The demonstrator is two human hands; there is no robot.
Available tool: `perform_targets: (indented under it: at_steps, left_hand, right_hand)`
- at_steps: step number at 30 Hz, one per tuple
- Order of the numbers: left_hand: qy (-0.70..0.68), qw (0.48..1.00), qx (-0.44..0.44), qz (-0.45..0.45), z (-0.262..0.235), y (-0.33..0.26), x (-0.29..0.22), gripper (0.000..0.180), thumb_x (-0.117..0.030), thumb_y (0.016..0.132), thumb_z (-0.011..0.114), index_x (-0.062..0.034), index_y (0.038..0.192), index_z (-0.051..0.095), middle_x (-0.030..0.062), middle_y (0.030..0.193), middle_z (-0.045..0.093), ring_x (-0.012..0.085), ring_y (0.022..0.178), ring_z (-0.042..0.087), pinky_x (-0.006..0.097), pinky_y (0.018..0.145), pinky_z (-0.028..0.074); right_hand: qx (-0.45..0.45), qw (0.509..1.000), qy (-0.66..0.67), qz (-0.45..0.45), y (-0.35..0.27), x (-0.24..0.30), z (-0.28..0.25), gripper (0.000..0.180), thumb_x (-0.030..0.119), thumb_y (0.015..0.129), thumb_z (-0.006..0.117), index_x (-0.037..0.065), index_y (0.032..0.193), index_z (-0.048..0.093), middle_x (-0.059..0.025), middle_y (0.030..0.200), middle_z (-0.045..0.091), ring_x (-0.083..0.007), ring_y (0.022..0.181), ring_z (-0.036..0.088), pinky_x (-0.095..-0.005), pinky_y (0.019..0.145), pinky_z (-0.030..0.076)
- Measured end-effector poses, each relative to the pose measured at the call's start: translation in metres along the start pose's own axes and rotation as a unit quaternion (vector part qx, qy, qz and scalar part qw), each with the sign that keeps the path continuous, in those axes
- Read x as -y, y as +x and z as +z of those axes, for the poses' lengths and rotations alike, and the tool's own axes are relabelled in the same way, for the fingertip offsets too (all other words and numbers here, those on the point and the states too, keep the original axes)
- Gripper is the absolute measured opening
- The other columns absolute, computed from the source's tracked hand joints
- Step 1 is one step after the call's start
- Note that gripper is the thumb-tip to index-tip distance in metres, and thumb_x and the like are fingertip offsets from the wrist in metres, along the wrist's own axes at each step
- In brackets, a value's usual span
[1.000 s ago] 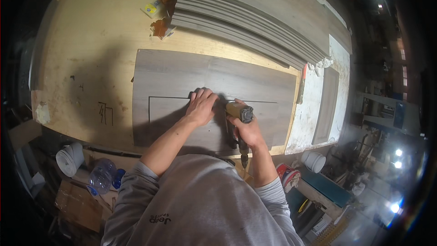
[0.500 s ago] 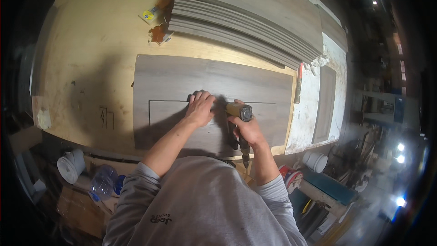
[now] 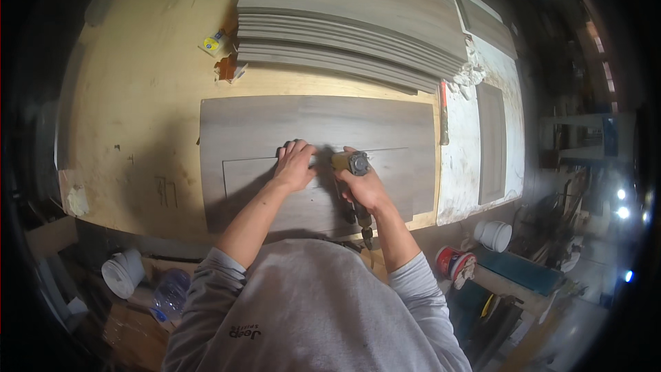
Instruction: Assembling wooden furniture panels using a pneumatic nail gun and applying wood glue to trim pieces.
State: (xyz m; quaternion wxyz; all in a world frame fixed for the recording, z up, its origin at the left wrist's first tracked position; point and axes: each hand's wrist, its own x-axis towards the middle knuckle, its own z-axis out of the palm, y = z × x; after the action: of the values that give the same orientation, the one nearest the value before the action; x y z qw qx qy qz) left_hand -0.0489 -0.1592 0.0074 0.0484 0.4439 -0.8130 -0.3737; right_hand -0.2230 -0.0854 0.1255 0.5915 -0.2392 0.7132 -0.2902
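Note:
A grey wood-grain panel [image 3: 261,120] lies flat on the workbench in front of me, marked by a thin dark rectangular outline; whether that is a groove or a board's edge, I cannot tell. My left hand [image 3: 296,169] rests on the panel across this line, fingers spread and slightly bent. Close to its right, my right hand [image 3: 365,189] grips the handle of a yellow-and-black air nail gun [image 3: 350,162]. The gun's head sits over the line, with its handle end and hose fitting toward my body. Its nose is hidden beneath the head and in shadow.
Behind the panel rises a stack of similar grey panels [image 3: 344,41]. A red-handled tool [image 3: 443,114] lies at the right, beside a white board bearing a narrow grey panel [image 3: 491,145]. A yellow tape measure [image 3: 213,43] is far left. Buckets [image 3: 122,273] stand below the bench's near edge.
The whole view has shifted and turned slightly. Both hands and the nail gun stay at about the same place on the panel.

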Motion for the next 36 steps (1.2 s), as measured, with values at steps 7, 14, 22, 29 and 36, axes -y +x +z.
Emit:
perform_targets:
  at_steps: [7,14,22,29,36]
  left_hand:
    - [-0.026,0.999,-0.021,0.002,0.005,-0.005,0.001,0.043,-0.035,0.085,0.078,-0.0154,0.121,0.067,0.0092,0.125,0.058,0.03,0.129,0.046,0.045,0.112,0.031]
    - [0.065,0.985,-0.158,-0.039,0.013,-0.027,0.005,0.04,-0.04,0.082,0.081,-0.0148,0.112,0.069,0.0076,0.116,0.059,0.0296,0.121,0.048,0.047,0.11,0.03]
    - [0.096,0.967,-0.233,0.019,0.023,-0.024,0.024,0.035,-0.035,0.079,0.082,-0.0135,0.102,0.066,0.0079,0.11,0.059,0.0332,0.11,0.053,0.047,0.101,0.038]
    - [0.137,0.959,-0.246,0.009,0.022,-0.028,0.018,0.037,-0.035,0.078,0.082,-0.0128,0.102,0.066,0.0094,0.108,0.061,0.034,0.108,0.056,0.046,0.095,0.043]
    - [0.132,0.97,-0.206,-0.006,0.008,-0.04,0.022,0.046,-0.036,0.082,0.079,-0.0103,0.117,0.064,0.0119,0.119,0.06,0.0347,0.117,0.053,0.05,0.105,0.039]
  right_hand:
    - [-0.055,0.997,0.055,-0.029,-0.038,-0.028,-0.04,0.073,0.017,0.086,0.072,0.014,0.152,0.042,-0.005,0.092,0.062,-0.0137,0.056,0.056,-0.0285,0.048,0.047]
    - [-0.157,0.987,0.024,-0.018,-0.071,-0.079,-0.131,0.071,0.015,0.085,0.07,0.011,0.152,0.046,-0.0068,0.098,0.065,-0.0132,0.051,0.055,-0.029,0.048,0.047]
    - [-0.143,0.988,0.026,-0.049,-0.045,-0.064,-0.195,0.068,0.021,0.087,0.072,0.01,0.15,0.048,-0.0046,0.083,0.063,-0.0119,0.052,0.054,-0.0281,0.046,0.044]
    - [-0.093,0.995,0.009,-0.032,-0.006,-0.042,-0.21,0.067,0.018,0.086,0.07,0.009,0.148,0.05,-0.0048,0.088,0.067,-0.0127,0.053,0.055,-0.0285,0.049,0.046]
    - [-0.074,0.996,0.019,-0.05,-0.023,-0.036,-0.192,0.07,0.013,0.084,0.074,0.007,0.149,0.048,-0.0027,0.084,0.062,-0.0095,0.054,0.054,-0.0267,0.046,0.042]
